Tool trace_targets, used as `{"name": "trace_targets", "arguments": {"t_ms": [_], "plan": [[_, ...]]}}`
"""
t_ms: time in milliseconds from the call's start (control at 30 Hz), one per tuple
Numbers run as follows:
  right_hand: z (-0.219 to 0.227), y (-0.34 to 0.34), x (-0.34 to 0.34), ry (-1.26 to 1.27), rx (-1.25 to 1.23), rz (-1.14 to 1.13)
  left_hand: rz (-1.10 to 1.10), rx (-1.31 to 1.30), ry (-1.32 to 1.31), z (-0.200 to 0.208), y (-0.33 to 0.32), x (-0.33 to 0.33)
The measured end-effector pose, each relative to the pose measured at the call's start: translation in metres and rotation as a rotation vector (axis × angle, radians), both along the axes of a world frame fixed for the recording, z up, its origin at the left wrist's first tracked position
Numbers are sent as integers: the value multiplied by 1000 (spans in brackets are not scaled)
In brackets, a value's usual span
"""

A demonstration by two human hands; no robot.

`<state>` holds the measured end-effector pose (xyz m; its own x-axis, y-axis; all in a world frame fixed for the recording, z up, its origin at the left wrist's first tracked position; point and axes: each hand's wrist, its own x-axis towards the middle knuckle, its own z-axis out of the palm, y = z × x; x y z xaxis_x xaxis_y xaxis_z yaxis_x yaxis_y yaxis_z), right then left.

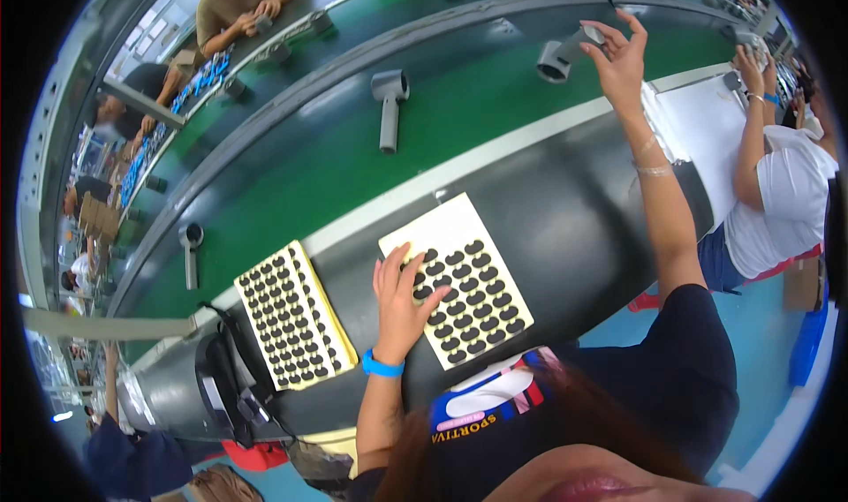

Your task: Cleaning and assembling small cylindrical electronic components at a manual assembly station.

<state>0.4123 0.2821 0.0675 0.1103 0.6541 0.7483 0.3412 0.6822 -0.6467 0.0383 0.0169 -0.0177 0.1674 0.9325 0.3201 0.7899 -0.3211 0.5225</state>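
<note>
My left hand (402, 303) rests with fingers spread on a pale yellow sheet (433, 224) bearing rows of black, notched oval stickers (473, 296). Its thumb and forefinger lie apart over the stickers. Out over the green conveyor belt (477, 105), my right hand (624, 56) is raised with thumb and fingers apart around the handle end of a grey part (556, 60). This part has a round, hollow head and a tube handle, and lies tilted. Whether the fingers touch it I cannot tell. A small black piece (610, 1) shows just beyond the fingertips.
A stack of similar sticker sheets (296, 321) lies left of my left hand, beside a black bag (225, 378). More grey handled parts (389, 113) lie on the belt. A pale rail (495, 153) separates belt and dark table (583, 228). Co-workers sit at right and across.
</note>
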Motion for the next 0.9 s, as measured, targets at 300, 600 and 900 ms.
{"name": "trace_targets", "arguments": {"t_ms": [300,600,900], "plan": [[0,-204,-147,-448,40,567,-91,-89,-628,63,-15,15],[24,-238,-164,-129,-141,601,-139,62,-841,54,-37,24],[31,-279,-153,144,-563,642,-139,77,-796,59,-48,38]]}}
